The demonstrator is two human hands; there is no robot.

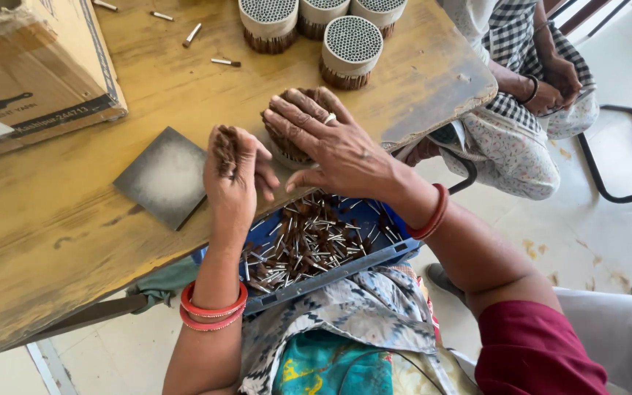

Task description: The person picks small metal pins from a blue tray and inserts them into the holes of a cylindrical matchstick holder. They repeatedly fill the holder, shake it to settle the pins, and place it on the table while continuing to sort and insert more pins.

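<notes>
The left hand (234, 170) is closed in a narrow grip on a small bunch of brown sticks (225, 150), held upright with their tips up, just left of the round bundle (294, 132) standing on the counter (60, 212) near its edge. The right hand (334, 143) lies flat and spread over the top of that bundle, fingers pressing it, gripping nothing as far as the angle shows. So the bundle sits right of the left grip, under the right palm; the blue tray (374, 257) of loose sticks lies below both, on the lap.
</notes>
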